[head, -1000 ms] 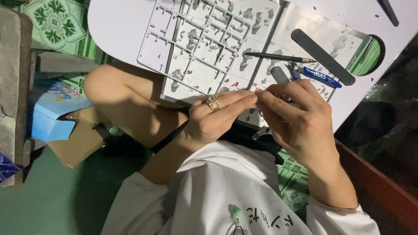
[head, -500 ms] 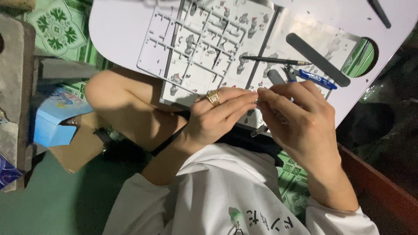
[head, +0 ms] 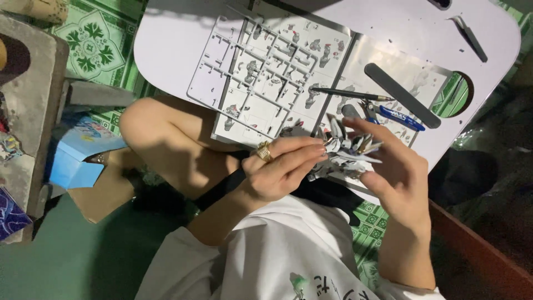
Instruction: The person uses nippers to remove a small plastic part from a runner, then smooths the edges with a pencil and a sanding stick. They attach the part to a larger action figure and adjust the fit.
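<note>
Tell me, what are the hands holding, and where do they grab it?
Both hands hold a small grey model figure. The left hand pinches its left side with its fingertips; the right hand cups its right side.

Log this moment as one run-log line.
left hand: pinching model figure | right hand: cradling model figure | table: parts frame, nippers, file

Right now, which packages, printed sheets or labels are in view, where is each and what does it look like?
Light blue box: on the floor left of the knee, open, with colourful print.
Printed sheet: flat on the white table under the grey parts frame, pale with small grey pictures.
Dark blue printed package: far left edge, partly cut off.
</note>
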